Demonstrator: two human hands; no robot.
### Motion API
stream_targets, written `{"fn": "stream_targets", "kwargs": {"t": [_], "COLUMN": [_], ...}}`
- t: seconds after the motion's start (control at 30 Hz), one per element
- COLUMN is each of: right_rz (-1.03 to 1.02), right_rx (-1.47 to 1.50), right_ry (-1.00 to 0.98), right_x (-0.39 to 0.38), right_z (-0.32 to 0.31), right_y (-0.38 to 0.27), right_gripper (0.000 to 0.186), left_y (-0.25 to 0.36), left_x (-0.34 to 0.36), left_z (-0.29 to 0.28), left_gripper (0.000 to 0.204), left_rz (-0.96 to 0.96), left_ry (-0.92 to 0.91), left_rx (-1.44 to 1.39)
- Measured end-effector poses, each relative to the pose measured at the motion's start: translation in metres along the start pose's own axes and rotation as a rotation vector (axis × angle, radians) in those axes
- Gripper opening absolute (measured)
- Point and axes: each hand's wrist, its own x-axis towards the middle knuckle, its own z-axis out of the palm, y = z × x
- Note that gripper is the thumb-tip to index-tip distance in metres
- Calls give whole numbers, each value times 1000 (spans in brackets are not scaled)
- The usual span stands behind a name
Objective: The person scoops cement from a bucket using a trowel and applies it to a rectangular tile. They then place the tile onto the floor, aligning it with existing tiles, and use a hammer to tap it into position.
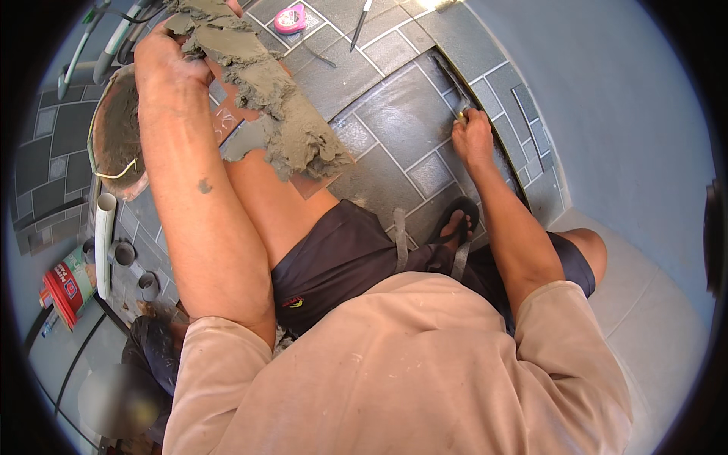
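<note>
My left hand point(176, 61), at the upper left, grips a reddish-brown tile point(312, 185) by its far end, its fingers partly hidden. Thick wet grey mortar point(280, 102) covers the tile's top, which is held above my left thigh. My right hand point(474, 136) is closed round a slim trowel-like tool point(463, 102) with a yellow part at the grip. Its tip is at a dark narrow gap point(447, 68) along the right side of a grey patterned floor tile point(406, 114). The tool's blade is hard to make out.
A mortar-filled tub point(115, 125) stands left of my forearm, near a white pipe point(105, 246) and grey pipe fittings point(148, 285). A pink tape measure point(289, 19) and a pen-like tool point(362, 24) lie ahead. A blue-grey wall point(622, 114) rises at right; another person point(144, 364) is lower left.
</note>
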Motion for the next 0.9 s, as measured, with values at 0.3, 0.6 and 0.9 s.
{"fn": "stream_targets", "kwargs": {"t": [0.3, 0.6, 0.9], "right_rz": [-5, 11, 63], "right_rx": [9, 5, -20], "right_ry": [67, 18, -36], "right_x": [0, 5, 7], "right_z": [1, -7, -5], "right_y": [2, -12, -12], "right_gripper": [28, 30, 33], "left_y": [-8, 7, 8], "left_x": [-42, 7, 0], "left_z": [19, -8, -8], "left_gripper": [44, 45, 44], "left_rz": [-93, -99, -74], "left_ry": [-243, -201, -218], "left_rx": [-144, -6, -6]}}
